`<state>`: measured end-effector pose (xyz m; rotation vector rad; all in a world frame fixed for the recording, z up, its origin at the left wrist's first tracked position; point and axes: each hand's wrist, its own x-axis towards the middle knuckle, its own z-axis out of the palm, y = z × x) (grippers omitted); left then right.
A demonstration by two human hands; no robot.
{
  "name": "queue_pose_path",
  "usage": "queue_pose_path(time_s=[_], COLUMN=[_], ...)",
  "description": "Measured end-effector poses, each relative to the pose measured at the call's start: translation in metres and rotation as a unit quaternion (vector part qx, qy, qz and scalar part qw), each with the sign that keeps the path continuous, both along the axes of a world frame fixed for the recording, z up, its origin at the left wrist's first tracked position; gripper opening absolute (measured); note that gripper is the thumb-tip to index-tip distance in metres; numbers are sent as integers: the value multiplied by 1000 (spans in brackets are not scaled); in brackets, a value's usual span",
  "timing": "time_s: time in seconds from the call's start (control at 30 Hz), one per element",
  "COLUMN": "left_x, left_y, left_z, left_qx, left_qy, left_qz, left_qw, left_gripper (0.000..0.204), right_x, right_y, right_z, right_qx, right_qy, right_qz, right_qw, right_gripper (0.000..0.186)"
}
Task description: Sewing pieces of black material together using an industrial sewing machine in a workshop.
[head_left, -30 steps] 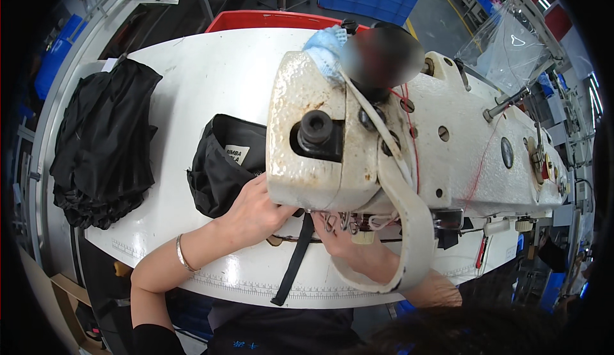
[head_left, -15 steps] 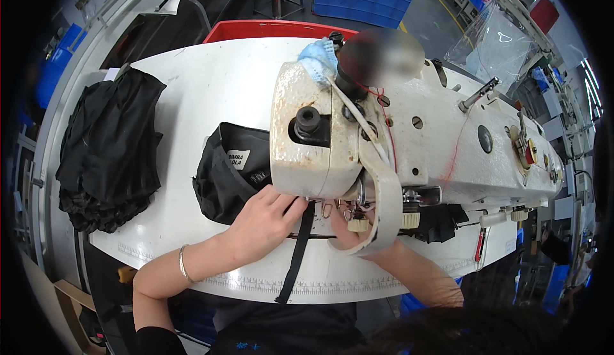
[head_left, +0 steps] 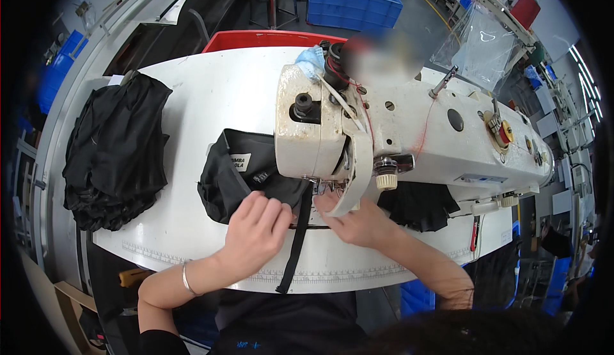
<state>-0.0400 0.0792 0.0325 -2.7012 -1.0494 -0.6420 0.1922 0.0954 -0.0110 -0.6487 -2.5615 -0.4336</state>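
Note:
My left hand (head_left: 257,230) is closed, fingers curled at the near edge of a black fabric pouch (head_left: 238,185) that bears a pale label. The pouch's right end runs under the head of a white sewing machine (head_left: 313,134). From the needle area a narrow black strap (head_left: 295,252) hangs toward the table's front edge, just right of my left hand. My right hand (head_left: 358,224) reaches in beside the presser foot, its fingers bent together in a pinch. A cream curved guard (head_left: 358,179) partly hides those fingertips, and what they hold cannot be made out.
A heap of black fabric pieces (head_left: 115,150) lies at the table's left. More black cloth (head_left: 419,206) sits beneath the machine arm. A red-handled tool (head_left: 474,233) rests at the right. Behind the table stand a red bin (head_left: 268,38) and a blue crate (head_left: 355,2).
My left hand has drawn back a little from the needle area toward the table's front edge. My right hand shows more fully beside the guard. The whole view has shifted slightly.

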Motion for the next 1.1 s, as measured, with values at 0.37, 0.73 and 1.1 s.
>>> queue_pose_path(time_s=[0.37,0.73,1.1], left_x=[0,-13,-4], left_y=[30,36,15], left_z=[3,-2,-22], left_qx=[-113,-207,-35], left_qy=[-84,-126,-7], left_qz=[-78,-111,-180], left_qw=[987,964,983], left_gripper=[30,28,38], right_x=[-21,-11,-9], right_y=[-2,-31,-44], right_z=[-6,-19,-17], right_qx=[-71,-54,-168], right_qy=[19,12,21], right_qz=[-3,28,-13], right_qw=[997,998,986], right_gripper=[17,13,46])
